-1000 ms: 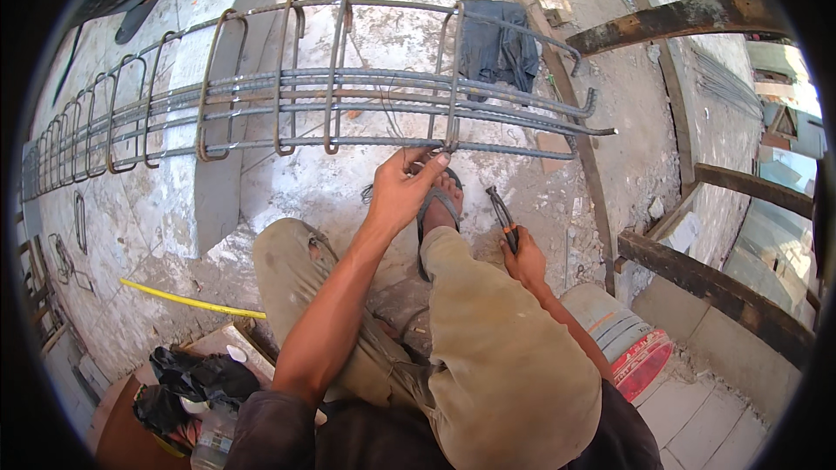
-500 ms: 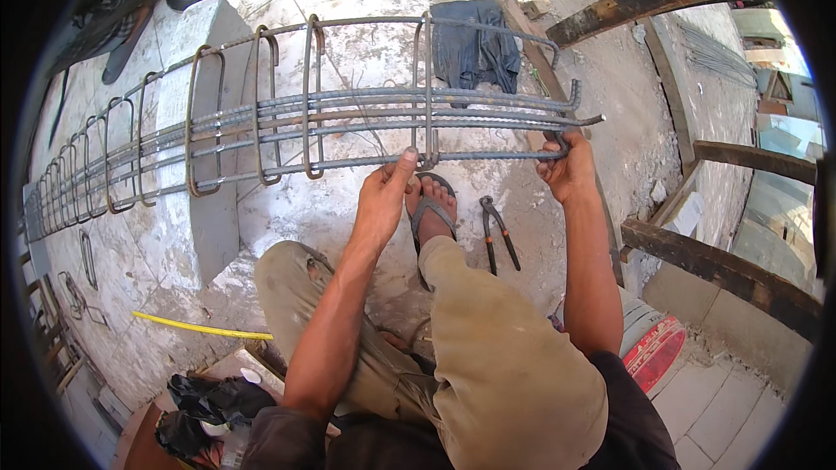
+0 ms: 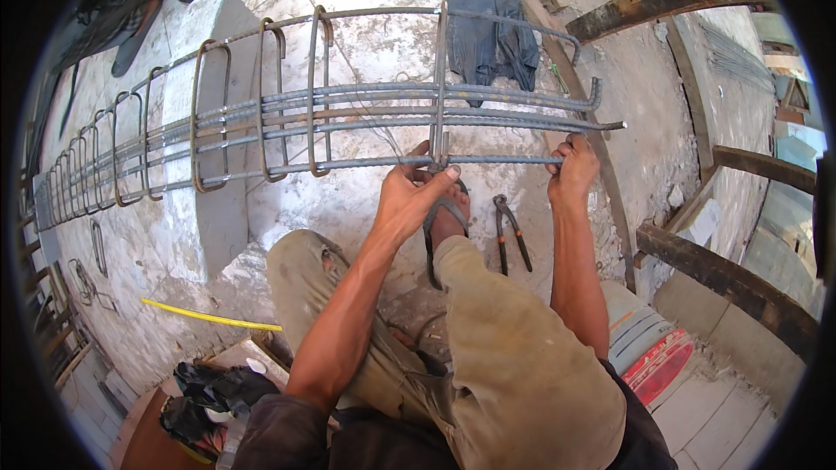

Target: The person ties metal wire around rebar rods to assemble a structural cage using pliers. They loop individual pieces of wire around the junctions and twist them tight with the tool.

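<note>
A rebar cage (image 3: 313, 104) is being gripped at its near bar (image 3: 505, 159) by the right hand (image 3: 576, 170) and at a stirrup (image 3: 441, 78) by the left hand (image 3: 413, 200), well apart.

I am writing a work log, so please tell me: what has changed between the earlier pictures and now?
The right hand has let go of the pincers, which lie on the floor, and moved forward and right to take hold of the lower bar near its right end. The left hand stays by the lower corner of the end stirrup; the yellow tube lies as before.
</note>
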A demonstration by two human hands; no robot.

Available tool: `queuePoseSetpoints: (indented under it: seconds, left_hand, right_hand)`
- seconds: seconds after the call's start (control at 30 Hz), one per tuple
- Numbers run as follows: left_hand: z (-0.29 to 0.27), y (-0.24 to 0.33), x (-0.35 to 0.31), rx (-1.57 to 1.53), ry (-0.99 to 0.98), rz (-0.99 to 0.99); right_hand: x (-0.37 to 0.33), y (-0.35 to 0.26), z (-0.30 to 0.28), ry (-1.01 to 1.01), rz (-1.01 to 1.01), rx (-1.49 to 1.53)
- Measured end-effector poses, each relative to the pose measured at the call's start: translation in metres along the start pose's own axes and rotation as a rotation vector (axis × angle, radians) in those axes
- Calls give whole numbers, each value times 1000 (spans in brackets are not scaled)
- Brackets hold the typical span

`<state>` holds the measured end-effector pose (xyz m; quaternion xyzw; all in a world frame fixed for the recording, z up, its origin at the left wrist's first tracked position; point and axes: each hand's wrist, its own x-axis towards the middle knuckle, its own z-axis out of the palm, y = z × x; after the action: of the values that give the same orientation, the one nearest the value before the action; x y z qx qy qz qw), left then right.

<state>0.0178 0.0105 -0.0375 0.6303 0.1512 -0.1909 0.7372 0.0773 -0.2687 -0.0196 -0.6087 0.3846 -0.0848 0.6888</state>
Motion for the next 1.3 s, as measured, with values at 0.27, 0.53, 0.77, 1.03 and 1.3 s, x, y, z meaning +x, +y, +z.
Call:
queuePoseSetpoints:
  seconds: [0.27, 0.53, 0.77, 1.03, 1.3]
  left_hand:
    - [9, 32, -7, -79, 68, -123]
    - [11, 31, 5, -228, 66, -114]
    - [-4, 19, -6, -60, 10, -94]
    - [4, -10, -2, 2, 4, -50]
    - [0, 10, -19, -16, -65, -35]
  right_hand:
    - [5, -27, -11, -172, 261, -37]
    - [45, -36, 0, -152, 474, -21]
    - [34, 19, -9, -121, 141, -126]
    - [-1, -13, -11, 10, -65, -402]
    - [-21, -30, -3, -52, -23, -458]
